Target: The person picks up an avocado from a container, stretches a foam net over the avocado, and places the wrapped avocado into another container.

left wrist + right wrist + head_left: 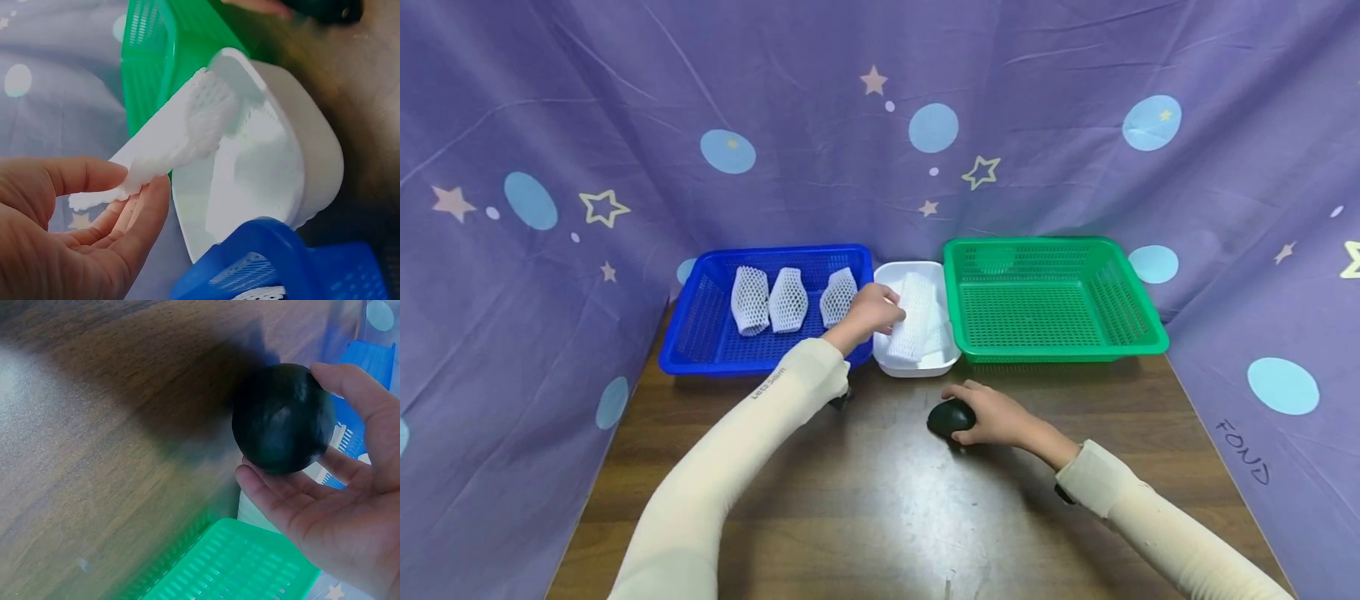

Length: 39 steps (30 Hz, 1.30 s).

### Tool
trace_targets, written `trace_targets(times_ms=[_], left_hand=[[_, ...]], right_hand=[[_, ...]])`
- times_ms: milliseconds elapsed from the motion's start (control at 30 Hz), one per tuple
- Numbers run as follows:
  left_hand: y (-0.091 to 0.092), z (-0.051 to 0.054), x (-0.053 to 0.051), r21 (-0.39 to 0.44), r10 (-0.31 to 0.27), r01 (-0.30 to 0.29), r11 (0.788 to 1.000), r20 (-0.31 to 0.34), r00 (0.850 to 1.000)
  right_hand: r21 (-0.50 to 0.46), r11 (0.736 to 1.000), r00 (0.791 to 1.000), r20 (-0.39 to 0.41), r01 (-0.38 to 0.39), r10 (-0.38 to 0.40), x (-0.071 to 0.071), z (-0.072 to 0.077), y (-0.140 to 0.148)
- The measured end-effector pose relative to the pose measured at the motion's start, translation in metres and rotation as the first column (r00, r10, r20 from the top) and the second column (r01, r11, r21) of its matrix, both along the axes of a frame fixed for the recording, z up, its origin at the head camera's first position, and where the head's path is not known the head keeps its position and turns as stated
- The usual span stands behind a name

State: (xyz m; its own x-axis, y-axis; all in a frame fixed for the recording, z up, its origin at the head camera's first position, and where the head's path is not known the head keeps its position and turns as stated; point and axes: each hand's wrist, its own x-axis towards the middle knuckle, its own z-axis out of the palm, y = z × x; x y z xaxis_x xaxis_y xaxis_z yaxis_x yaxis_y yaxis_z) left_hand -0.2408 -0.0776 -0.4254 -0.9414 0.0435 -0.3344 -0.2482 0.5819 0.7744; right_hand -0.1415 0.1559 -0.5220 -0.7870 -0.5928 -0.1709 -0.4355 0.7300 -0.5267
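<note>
My left hand [874,308] pinches the edge of a white foam net sleeve [913,312] over the white tub [912,368]. In the left wrist view, the sleeve [178,128] slants up between thumb and fingers, its far end near the tub's rim [284,125]. More white netting lies inside the tub. My right hand [997,414] grips a dark, glossy, oval avocado-like fruit [951,418] low over the table, in front of the tub. The right wrist view shows thumb and fingers around the fruit [283,419].
The blue basket [688,367] at left contains several white foam net sleeves [787,300], some bulging. A green basket [1060,352] stands right of the tub. All stand on a wooden table [880,517], with a purple patterned curtain [820,100] behind and beside it.
</note>
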Motion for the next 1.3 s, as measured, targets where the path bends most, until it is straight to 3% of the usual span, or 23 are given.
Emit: trace_targets(times_ms=[233,367,633,900,1100,1300], left_hand=[[-0.013,0.0,0.027,0.127,-0.072,0.069,0.989,0.024,0.997],[-0.019,-0.007,0.038,0.179,-0.121,0.112,0.978,0.045,0.992],[-0.028,-0.015,0.054,0.206,-0.2,0.176,0.963,0.1,0.975],[-0.037,-0.037,0.066,0.219,-0.263,0.221,0.95,0.183,0.947],[-0.04,-0.055,0.075,0.195,-0.275,0.232,0.953,0.233,0.933],[-0.042,-0.073,0.08,0.188,-0.251,0.203,0.961,0.285,0.925]], right_hand=[[0.004,1.0,1.0,-0.007,0.01,-0.01,0.001,-0.002,0.0],[0.007,1.0,1.0,-0.01,0.01,-0.01,0.002,-0.002,0.0],[0.003,1.0,0.999,-0.045,0.004,-0.004,0.0,0.0,0.0],[0.001,1.0,0.999,-0.036,0.014,-0.014,-0.001,0.001,0.001],[0.015,0.999,0.999,-0.019,0.031,-0.03,-0.001,0.003,0.0],[0.02,0.999,0.999,-0.009,0.041,-0.041,-0.001,0.005,-0.002]])
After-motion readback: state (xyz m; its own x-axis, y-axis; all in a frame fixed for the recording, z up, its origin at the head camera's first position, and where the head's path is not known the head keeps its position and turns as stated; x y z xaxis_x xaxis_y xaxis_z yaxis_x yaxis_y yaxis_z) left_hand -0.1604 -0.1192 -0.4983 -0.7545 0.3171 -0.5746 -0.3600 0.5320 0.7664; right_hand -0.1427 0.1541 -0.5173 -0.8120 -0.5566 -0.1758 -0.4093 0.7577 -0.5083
